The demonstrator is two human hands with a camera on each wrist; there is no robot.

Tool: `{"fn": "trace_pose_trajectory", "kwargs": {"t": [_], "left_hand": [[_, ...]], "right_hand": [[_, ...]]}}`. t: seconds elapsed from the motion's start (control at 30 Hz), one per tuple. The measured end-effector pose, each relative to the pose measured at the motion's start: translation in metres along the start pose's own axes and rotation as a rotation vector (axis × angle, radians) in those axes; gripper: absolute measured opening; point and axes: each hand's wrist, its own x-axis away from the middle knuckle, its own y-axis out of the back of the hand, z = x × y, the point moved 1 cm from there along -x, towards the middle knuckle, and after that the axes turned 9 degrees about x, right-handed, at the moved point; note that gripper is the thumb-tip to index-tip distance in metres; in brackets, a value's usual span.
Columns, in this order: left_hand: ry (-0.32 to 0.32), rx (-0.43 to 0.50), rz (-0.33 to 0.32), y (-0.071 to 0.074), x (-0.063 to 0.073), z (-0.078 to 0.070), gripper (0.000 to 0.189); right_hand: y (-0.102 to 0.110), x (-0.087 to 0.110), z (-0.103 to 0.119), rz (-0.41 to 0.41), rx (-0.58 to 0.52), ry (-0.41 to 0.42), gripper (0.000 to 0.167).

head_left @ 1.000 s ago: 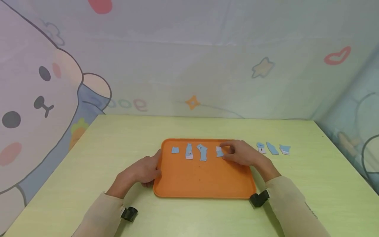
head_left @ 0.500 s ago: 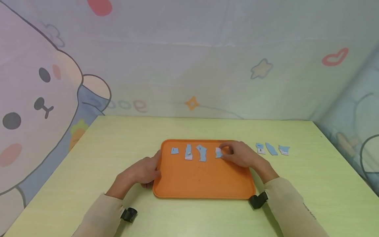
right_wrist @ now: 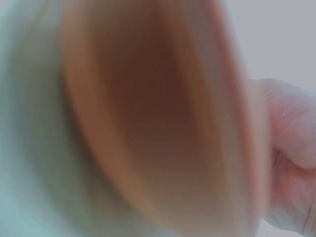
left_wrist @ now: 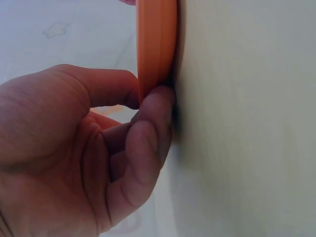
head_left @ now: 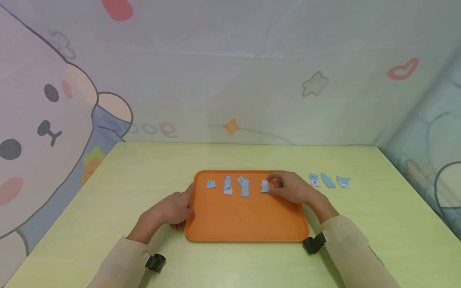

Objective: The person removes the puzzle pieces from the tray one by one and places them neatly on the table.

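Note:
An orange tray (head_left: 245, 220) lies on the table with a row of small blue-and-white paper pieces along its far side. My left hand (head_left: 174, 208) grips the tray's left rim; in the left wrist view the thumb is on the rim's inner side and the fingers (left_wrist: 143, 143) curl against its outer wall. At the row's right end, my right hand (head_left: 291, 188) has index finger and thumb at the edges of a paper piece (head_left: 264, 186). Left of it lie a forked piece (head_left: 245, 188), a tall piece (head_left: 227, 186) and a small squarish piece (head_left: 211, 184), with dark marks on them.
Right of the tray, three more paper pieces lie on the table: one with a dark mark (head_left: 315, 181), a slanted strip (head_left: 328, 181) and a notched one (head_left: 343, 181). A cartoon-printed backdrop (head_left: 216, 80) hangs behind the table. The right wrist view is mostly blurred.
The whole head view shifts slightly to the left. The paper piece at my right fingertips sits a touch straighter; both hands keep their places on the tray.

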Motion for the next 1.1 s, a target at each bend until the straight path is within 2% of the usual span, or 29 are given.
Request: {"fn": "trace_pose_trajectory", "kwargs": {"t": [0.2,0.5,0.77,1.1], "left_hand": [[-0.008,0.0,-0.003,0.0,0.002,0.0,0.055],[-0.013,0.008,-0.001,0.0,0.002,0.0,0.055],[-0.014,0.001,0.0,0.0,0.001,0.0,0.053],[-0.012,0.012,0.006,0.0,0.001,-0.001,0.056]], "right_hand": [[0.0,0.002,-0.002,-0.012,-0.014,0.023,0.037],[0.003,0.005,0.001,-0.003,-0.063,0.005,0.039],[0.012,0.013,0.004,-0.027,-0.05,-0.007,0.041],[0.02,0.023,-0.003,-0.046,-0.091,-0.013,0.043]]}}
